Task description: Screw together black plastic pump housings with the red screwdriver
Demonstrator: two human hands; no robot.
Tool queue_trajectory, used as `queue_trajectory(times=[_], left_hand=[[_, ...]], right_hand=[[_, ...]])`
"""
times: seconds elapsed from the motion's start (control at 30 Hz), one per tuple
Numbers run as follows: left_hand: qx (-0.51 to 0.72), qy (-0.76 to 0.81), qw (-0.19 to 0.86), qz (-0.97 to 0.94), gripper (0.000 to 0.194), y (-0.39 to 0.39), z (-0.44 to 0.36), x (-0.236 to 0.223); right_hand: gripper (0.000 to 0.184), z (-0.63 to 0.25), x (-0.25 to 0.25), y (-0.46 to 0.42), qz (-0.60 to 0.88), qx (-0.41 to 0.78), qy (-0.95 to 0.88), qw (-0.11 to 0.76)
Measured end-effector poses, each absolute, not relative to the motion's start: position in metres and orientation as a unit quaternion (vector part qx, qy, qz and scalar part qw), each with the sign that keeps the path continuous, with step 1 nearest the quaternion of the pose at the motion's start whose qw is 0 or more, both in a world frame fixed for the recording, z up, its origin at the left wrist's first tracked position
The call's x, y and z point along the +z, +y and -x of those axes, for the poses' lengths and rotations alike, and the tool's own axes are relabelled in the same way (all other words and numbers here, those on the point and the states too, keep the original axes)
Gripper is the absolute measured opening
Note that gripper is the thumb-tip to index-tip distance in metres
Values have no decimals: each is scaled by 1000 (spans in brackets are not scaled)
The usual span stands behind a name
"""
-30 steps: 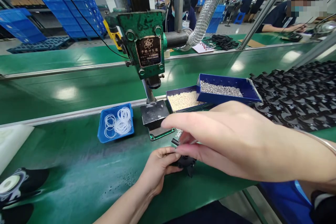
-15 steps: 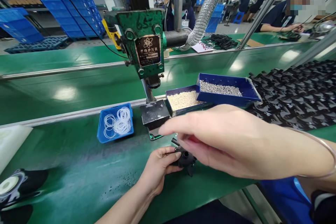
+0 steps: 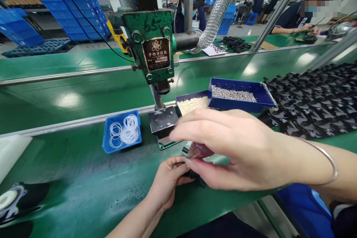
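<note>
My left hand (image 3: 166, 180) grips a small black plastic part (image 3: 199, 178) on the green bench in front of the press; most of the part is hidden under my right hand. My right hand (image 3: 231, 145) hovers just above it, fingers curled, thumb and middle finger pinched over the part's top; whatever they hold is too small to see. A black stub (image 3: 185, 150) sticks out beside the fingertips. Right behind stands a green hand press (image 3: 152, 42) with its dark base block (image 3: 163, 121).
A small blue tray of white rings (image 3: 122, 131) sits left of the press. Two dark blue trays hold pale pellets (image 3: 193, 105) and metal pins (image 3: 237, 93). A heap of black parts (image 3: 312, 100) fills the right. Other people work at the far bench.
My right hand has dropped lower over the black part and its fingers have curled in closer. The left hand has stayed put on the part.
</note>
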State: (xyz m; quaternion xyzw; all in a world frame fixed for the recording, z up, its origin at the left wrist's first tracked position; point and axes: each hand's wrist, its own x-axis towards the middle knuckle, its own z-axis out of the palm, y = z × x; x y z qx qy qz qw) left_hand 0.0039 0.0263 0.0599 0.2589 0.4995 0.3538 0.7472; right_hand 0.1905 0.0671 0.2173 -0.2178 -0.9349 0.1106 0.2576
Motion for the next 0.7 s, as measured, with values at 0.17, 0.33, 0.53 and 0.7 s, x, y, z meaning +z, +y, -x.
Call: queue_trajectory(times=[0.17,0.33,0.53,0.7], left_hand=[[345,494,750,-273,29,25,-4,61],[360,503,742,-258,33,24,-5,57],[365,505,740,-251,34,23,-6,60],[362,508,740,-251,36,23,-6,60]], right_hand=[[29,-190,214,69,225,53,-938,259],[40,-191,218,69,229,43,-939,253],[31,-191,221,66,234,0,-939,254],[25,-189,221,65,251,-38,-937,238]])
